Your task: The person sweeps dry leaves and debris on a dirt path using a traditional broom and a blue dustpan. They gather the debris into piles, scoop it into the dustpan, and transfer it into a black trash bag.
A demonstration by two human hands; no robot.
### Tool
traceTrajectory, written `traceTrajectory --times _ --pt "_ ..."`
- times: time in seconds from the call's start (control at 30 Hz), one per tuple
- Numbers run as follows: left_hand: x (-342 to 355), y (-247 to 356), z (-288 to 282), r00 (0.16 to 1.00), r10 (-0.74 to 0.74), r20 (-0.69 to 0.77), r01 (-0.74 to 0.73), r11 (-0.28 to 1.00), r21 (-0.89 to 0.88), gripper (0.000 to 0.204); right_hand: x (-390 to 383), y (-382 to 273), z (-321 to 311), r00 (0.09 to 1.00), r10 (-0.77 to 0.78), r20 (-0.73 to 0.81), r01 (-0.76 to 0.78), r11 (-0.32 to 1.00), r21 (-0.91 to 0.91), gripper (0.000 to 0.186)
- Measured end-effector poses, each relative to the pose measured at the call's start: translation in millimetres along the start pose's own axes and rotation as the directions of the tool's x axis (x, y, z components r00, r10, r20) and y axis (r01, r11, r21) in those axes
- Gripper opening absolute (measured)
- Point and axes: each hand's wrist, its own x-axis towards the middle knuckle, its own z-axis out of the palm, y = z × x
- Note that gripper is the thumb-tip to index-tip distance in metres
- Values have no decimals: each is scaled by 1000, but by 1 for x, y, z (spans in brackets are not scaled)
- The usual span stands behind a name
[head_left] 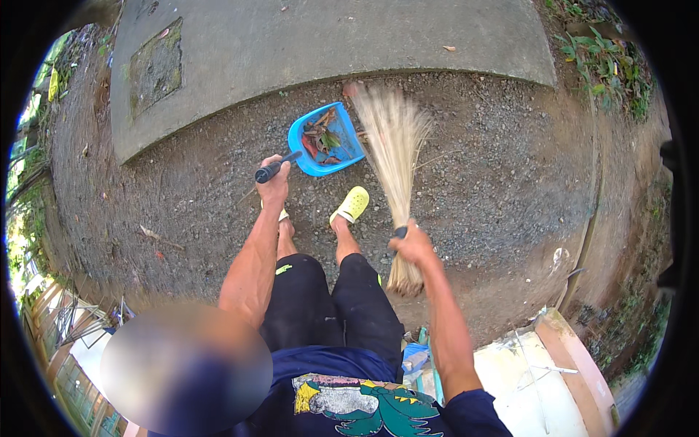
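My left hand (273, 191) is closed round the black handle (268, 172) of a blue dustpan (297, 137). Dry leaves (320, 138), a green leaf among them and some reddish bits lie in the pan. In my right hand (413, 244) is a stick broom (393, 160), a bundle of pale thin sticks gripped near its bound end. Its bristles fan out away from me, over the gravel just right of the pan's open edge. The bristle tips look blurred.
A concrete slab (328, 36) edges the gravelly ground (480, 182) ahead. My yellow clogs (352, 205) stand just below the dustpan. Green plants (604, 62) grow at the far right. White boards (542, 371) and a blue plastic piece (415, 358) lie behind me.
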Motion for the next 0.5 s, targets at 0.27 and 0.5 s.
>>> traceTrajectory --times 0.27,0.5 --pt "2 18 -19 977 -156 145 157 988 1 37 -147 31 -39 992 74 102 -64 993 -97 97" --pt "9 -17 -39 994 -110 -29 110 994 -15 24 -171 90 -67 978 87 -192 -34 964 264 68"
